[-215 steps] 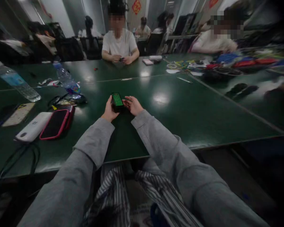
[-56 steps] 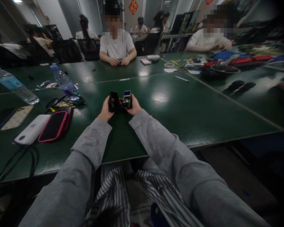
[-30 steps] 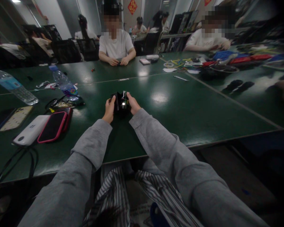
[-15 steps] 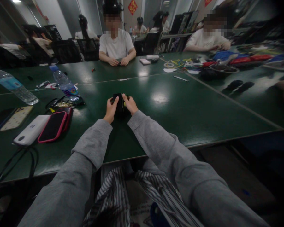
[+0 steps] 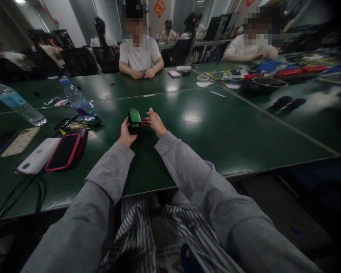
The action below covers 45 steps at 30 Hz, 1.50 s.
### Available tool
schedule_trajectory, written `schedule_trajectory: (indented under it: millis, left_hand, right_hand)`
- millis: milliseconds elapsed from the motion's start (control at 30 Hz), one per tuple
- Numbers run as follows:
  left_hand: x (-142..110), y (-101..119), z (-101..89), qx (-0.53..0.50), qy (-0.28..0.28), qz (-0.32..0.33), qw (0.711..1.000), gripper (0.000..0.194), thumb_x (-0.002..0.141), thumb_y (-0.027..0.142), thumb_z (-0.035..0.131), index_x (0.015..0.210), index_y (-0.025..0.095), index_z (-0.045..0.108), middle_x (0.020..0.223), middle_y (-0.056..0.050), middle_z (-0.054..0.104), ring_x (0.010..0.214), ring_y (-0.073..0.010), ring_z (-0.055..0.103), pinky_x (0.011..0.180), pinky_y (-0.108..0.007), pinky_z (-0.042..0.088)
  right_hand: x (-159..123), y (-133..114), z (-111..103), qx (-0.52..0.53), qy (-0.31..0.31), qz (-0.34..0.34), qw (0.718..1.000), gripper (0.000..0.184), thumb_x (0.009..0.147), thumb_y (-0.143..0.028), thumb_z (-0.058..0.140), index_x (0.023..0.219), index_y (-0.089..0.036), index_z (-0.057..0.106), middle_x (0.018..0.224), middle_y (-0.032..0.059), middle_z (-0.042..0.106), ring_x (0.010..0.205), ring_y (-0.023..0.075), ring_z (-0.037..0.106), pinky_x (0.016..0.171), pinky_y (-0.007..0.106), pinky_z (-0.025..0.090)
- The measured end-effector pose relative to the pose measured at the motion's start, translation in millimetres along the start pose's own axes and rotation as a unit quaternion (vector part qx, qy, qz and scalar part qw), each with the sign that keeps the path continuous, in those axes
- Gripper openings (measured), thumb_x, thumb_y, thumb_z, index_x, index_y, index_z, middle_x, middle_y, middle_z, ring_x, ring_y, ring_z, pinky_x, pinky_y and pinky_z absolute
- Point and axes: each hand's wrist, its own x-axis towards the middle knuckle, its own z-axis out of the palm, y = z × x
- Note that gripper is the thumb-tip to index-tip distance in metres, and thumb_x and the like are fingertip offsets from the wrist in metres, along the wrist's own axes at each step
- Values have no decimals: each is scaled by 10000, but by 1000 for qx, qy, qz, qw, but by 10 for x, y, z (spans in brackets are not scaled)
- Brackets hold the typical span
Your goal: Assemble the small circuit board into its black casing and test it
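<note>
My left hand [image 5: 127, 133] is wrapped round a small black box-like device with a green circuit board [image 5: 135, 117] on its upper face. The board faces up and toward me. Just to its right, my right hand [image 5: 154, 122] is open, its fingers apart and pointing at the board's side. Whether those fingertips touch the device I cannot tell. The lower part of the device is hidden by my left palm. Both hands are over the green table [image 5: 170, 151].
Left of me lie a pink-edged phone [image 5: 63, 152], a white power bank [image 5: 38, 155], a patterned phone [image 5: 20, 141] and two water bottles, one with a blue cap [image 5: 76, 99]. A pen [image 5: 218, 94] and heaped cables [image 5: 216, 77] lie right. A person [image 5: 141, 53] sits opposite.
The device has turned so its green board faces up, and it has shifted left with my left hand. My right hand has let go and opened.
</note>
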Motion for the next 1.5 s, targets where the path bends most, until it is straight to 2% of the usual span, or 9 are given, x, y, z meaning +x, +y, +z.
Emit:
schedule_trajectory:
  millis: [133, 267, 433, 567, 700, 867, 1200, 1500]
  left_hand:
    - [-28, 57, -31, -63, 21, -9, 998, 423, 936, 389, 437, 1233, 140, 605, 839, -96, 709, 711, -175, 665, 662, -265, 546]
    - [-26, 47, -16, -54, 13, -16, 998, 411, 918, 381, 494, 1211, 118, 612, 835, -102, 709, 716, -171, 662, 653, -248, 537]
    - [-53, 39, 24, -31, 28, -11, 999, 401, 925, 380, 490, 1214, 133, 616, 836, -92, 711, 731, -170, 666, 694, -257, 540]
    - [-60, 38, 20, -11, 27, -3, 1000, 400, 926, 388, 486, 1224, 154, 617, 843, -87, 715, 746, -182, 670, 733, -289, 549]
    - [-37, 33, 3, -19, 27, -4, 999, 407, 929, 391, 494, 1221, 138, 620, 837, -89, 716, 746, -177, 667, 728, -273, 544]
    - [-39, 31, 18, -26, 31, -8, 999, 427, 932, 387, 493, 1219, 99, 623, 810, -89, 712, 717, -171, 658, 710, -264, 538]
    - [-37, 31, 18, -6, 41, -2, 999, 405, 938, 399, 494, 1192, 120, 642, 817, -81, 712, 748, -186, 671, 752, -295, 547]
    - [-49, 25, 30, 32, 36, 12, 999, 419, 921, 400, 507, 1240, 152, 615, 893, -90, 714, 822, -210, 679, 783, -334, 550]
  right_hand:
    - [43, 16, -54, 21, 6, 35, 999, 343, 1008, -504, 443, 1132, -196, 530, 841, 46, 683, 744, 150, 704, 772, 323, 610]
    - [127, 83, -151, 53, 2, 54, 997, 335, 1039, -463, 376, 1143, -172, 505, 818, 61, 680, 666, 147, 692, 664, 284, 616]
    - [160, 90, -204, 101, 6, 89, 991, 361, 1053, -438, 320, 1165, -141, 493, 834, 90, 683, 646, 152, 690, 566, 241, 593]
    - [138, 67, -194, 88, 14, 92, 992, 373, 1054, -427, 304, 1145, -135, 518, 840, 96, 684, 662, 155, 689, 580, 242, 592]
    - [119, 60, -181, 81, 15, 94, 992, 365, 1055, -424, 302, 1106, -156, 544, 823, 80, 686, 674, 161, 679, 614, 270, 600]
    - [104, 52, -175, 78, 13, 91, 993, 372, 1061, -406, 288, 1036, -148, 554, 759, 74, 667, 660, 150, 667, 580, 230, 569]
    - [120, 46, -179, 92, 16, 99, 991, 371, 1058, -404, 293, 993, -157, 562, 765, 77, 659, 689, 161, 662, 587, 242, 557]
    - [140, 79, -194, 157, 20, 92, 983, 365, 1044, -436, 315, 1039, -175, 571, 855, 79, 685, 821, 177, 673, 723, 293, 584]
